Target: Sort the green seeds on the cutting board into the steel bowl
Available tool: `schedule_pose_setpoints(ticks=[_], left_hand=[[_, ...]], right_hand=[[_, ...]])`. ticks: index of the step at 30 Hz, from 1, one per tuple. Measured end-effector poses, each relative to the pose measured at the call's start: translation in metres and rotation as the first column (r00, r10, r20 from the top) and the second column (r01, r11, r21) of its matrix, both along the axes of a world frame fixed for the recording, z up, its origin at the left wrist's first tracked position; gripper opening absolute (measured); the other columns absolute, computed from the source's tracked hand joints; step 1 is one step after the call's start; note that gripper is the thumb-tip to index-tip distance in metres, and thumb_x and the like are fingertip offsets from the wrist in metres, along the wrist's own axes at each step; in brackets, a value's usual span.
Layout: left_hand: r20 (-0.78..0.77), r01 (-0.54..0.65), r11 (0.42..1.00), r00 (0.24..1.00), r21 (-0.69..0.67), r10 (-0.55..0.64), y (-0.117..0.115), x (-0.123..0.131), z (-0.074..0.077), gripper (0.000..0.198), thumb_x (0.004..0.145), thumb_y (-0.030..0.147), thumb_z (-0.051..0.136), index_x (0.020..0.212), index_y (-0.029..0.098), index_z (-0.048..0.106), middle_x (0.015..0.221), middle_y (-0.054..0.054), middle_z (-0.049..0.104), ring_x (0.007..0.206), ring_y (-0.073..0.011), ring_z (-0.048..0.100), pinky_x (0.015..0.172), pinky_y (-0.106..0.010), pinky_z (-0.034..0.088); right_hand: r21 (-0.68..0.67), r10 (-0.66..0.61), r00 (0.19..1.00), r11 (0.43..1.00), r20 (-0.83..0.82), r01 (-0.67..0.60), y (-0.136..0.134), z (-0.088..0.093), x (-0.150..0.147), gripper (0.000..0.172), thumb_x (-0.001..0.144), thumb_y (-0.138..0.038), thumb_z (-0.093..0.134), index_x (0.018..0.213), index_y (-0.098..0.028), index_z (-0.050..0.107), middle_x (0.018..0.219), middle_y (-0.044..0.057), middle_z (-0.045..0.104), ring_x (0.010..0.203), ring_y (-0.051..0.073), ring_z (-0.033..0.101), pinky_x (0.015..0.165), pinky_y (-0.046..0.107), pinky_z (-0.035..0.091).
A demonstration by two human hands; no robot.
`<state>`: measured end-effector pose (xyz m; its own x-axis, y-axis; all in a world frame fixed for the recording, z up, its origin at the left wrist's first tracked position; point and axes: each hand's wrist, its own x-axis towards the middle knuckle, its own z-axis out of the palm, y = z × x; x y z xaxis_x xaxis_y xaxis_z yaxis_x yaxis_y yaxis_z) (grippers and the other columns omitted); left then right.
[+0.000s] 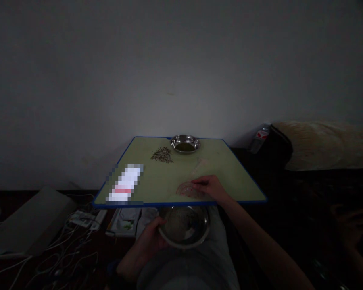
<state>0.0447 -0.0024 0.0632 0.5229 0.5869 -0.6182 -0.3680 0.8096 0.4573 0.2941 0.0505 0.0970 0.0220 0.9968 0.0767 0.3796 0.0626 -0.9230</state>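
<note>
Dimly lit, the scene shows the left hand [151, 237] gripping the rim of a round steel bowl [184, 230] held just below the near edge of the pale green, blue-edged bench [230, 169], its fingers curled around the bowl's left side while the thumb lies over the rim; the bowl sits above the person's lap, and its inside looks speckled, though what it holds is too dark to tell; the right hand [210, 187] rests on the bench near that front edge, fingers bent and pressed together on a small clear, pinkish dish [188, 190] lying flat on the bench surface, just beyond the bowl; farther back, a loose heap of small dark seeds [162, 155] lies directly on the bench, and just right of it, at the far edge, stands a shallow shiny metal plate [185, 143] with something dark green inside; a white and red blurred packet [124, 183] lies at the bench's left side; tangled white cables [48, 257] sprawl on the floor to the left, and a pale cushion [326, 145] sits well apart to the right.
</note>
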Motion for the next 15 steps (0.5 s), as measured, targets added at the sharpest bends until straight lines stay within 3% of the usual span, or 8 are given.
schedule_pose_setpoints(ticks=[3, 5, 7, 11, 13, 15], left_hand=[[-0.028, -0.004, 1.0, 1.0, 0.003, 0.004, 0.0, 0.001, 0.0, 0.023, 0.08, 0.016, 0.046, 0.083, 0.007, 0.067, 0.064, -0.011, 0.075, 0.061, -0.0245, 0.071, 0.064, -0.034, 0.053], [-0.045, -0.016, 1.0, 0.999, 0.012, 0.017, 0.001, 0.001, -0.001, 0.023, 0.079, 0.016, 0.046, 0.086, 0.007, 0.066, 0.061, -0.009, 0.074, 0.058, -0.0245, 0.07, 0.062, -0.034, 0.053], [-0.072, -0.014, 1.0, 0.997, 0.022, 0.016, 0.001, 0.001, -0.003, 0.023, 0.078, 0.016, 0.047, 0.089, 0.007, 0.065, 0.06, -0.009, 0.074, 0.059, -0.0246, 0.07, 0.061, -0.034, 0.053], [-0.101, 0.008, 0.999, 0.995, 0.037, -0.004, 0.002, 0.001, -0.006, 0.022, 0.078, 0.018, 0.048, 0.09, 0.008, 0.065, 0.063, -0.009, 0.074, 0.064, -0.027, 0.071, 0.065, -0.038, 0.054], [-0.091, 0.0, 0.999, 0.996, 0.035, 0.003, 0.002, 0.002, -0.008, 0.027, 0.08, 0.017, 0.047, 0.099, 0.007, 0.063, 0.066, -0.01, 0.075, 0.066, -0.0277, 0.072, 0.065, -0.039, 0.054], [-0.092, -0.012, 1.0, 0.996, 0.026, 0.014, 0.003, 0.003, -0.011, 0.03, 0.08, 0.016, 0.047, 0.105, 0.006, 0.061, 0.067, -0.01, 0.076, 0.065, -0.027, 0.073, 0.063, -0.036, 0.054]], right_hand=[[0.019, -0.056, 0.998, 0.998, -0.024, 0.056, 0.005, 0.003, 0.017, 0.037, 0.064, -0.045, 0.072, 0.085, -0.016, 0.078, 0.074, 0.007, 0.075, 0.056, 0.017, 0.063, 0.054, 0.029, 0.051], [0.079, -0.173, 0.984, 0.981, -0.033, 0.175, 0.013, 0.006, 0.038, 0.04, 0.064, -0.048, 0.072, 0.087, -0.015, 0.077, 0.074, 0.008, 0.075, 0.055, 0.016, 0.062, 0.051, 0.028, 0.05], [0.157, -0.344, 0.938, 0.924, -0.052, 0.348, 0.027, 0.009, 0.067, 0.042, 0.064, -0.046, 0.072, 0.09, -0.014, 0.077, 0.075, 0.009, 0.075, 0.058, 0.017, 0.063, 0.052, 0.028, 0.051], [0.192, -0.664, 0.746, 0.727, -0.044, 0.659, 0.062, 0.009, 0.123, 0.036, 0.068, -0.035, 0.069, 0.093, -0.01, 0.076, 0.075, 0.012, 0.074, 0.059, 0.019, 0.065, 0.049, 0.028, 0.05], [0.174, -0.706, 0.706, 0.703, 0.06, 0.689, 0.077, 0.007, 0.139, 0.034, 0.072, -0.03, 0.066, 0.095, -0.008, 0.075, 0.077, 0.015, 0.074, 0.061, 0.02, 0.066, 0.052, 0.029, 0.052], [0.174, -0.696, 0.688, 0.718, 0.205, 0.674, 0.089, 0.006, 0.146, 0.031, 0.074, -0.027, 0.065, 0.096, -0.009, 0.076, 0.081, 0.015, 0.074, 0.067, 0.021, 0.069, 0.059, 0.03, 0.054]])
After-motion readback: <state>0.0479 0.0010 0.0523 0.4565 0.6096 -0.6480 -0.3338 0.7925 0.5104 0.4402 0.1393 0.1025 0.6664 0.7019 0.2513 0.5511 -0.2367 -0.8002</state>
